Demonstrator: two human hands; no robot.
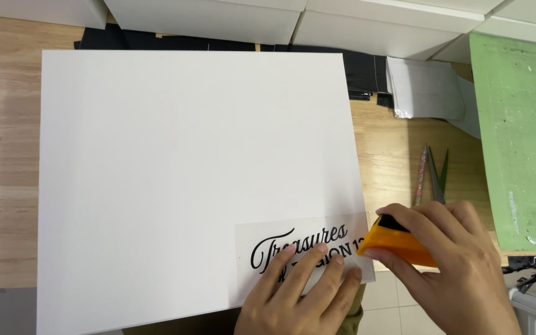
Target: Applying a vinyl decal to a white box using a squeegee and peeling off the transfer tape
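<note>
The left hand point(302, 291) is laid flat, fingers spread, on a clear transfer decal point(302, 251) at the near right corner of a white box point(175, 167). An orange squeegee point(395, 245) is gripped in the right hand point(448, 260); firm, overlapping strokes are advised.

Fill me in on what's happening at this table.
A person is pressing a clear sticker sheet with black lettering onto the lower right corner of a big white box. The left hand lies flat on the sheet, holding it down. The right hand holds an orange scraper against the sheet's right edge. Scissors lie on the wooden table just beyond.
</note>
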